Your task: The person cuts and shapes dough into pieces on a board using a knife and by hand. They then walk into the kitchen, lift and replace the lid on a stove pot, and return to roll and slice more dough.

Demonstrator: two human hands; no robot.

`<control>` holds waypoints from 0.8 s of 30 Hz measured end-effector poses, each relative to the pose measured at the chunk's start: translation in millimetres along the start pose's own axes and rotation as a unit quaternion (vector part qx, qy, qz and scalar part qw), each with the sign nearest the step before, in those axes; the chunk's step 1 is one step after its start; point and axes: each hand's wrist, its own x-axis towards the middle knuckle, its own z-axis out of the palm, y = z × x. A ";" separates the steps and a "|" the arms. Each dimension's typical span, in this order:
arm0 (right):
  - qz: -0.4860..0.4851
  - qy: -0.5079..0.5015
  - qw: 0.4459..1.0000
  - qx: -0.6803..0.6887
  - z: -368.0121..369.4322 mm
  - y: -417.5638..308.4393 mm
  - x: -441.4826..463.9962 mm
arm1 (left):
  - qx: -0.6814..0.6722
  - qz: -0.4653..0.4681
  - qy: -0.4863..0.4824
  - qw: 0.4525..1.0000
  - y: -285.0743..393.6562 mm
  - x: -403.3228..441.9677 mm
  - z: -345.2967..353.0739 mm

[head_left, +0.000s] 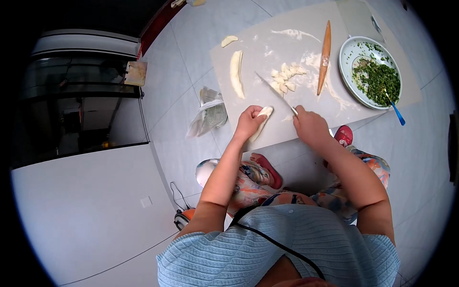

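My left hand (pixel 249 122) is closed around a roll of dough (pixel 259 129) near the front edge of the pale board (pixel 267 48). In my right hand (pixel 310 125) is the handle of a knife (pixel 282 98), its blade pointing away and to the left, apart from the dough roll. A pile of small cut dough pieces (pixel 285 75) lies just beyond the blade. Farther left on the board are a longer dough roll (pixel 236 74) and a short dough piece (pixel 229 41).
A wooden rolling pin (pixel 325 57) lies on floury board at the right. Beside it stands a white bowl (pixel 345 71) of chopped green filling (pixel 377 79) with a blue-handled spoon (pixel 398 114). A plastic bag (pixel 209 115) sits on the floor left of the board.
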 end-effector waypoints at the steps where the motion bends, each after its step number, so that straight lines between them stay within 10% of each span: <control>1: 0.002 0.005 1.000 0.010 -7.2 -2.5 0.3 | -0.032 -0.003 -0.002 0.999 0.2 2.4 0.9; 24: -0.031 -0.053 0.998 -0.026 18.4 -8.4 -14.9 | 0.268 0.144 0.143 0.942 8.9 -21.6 7.1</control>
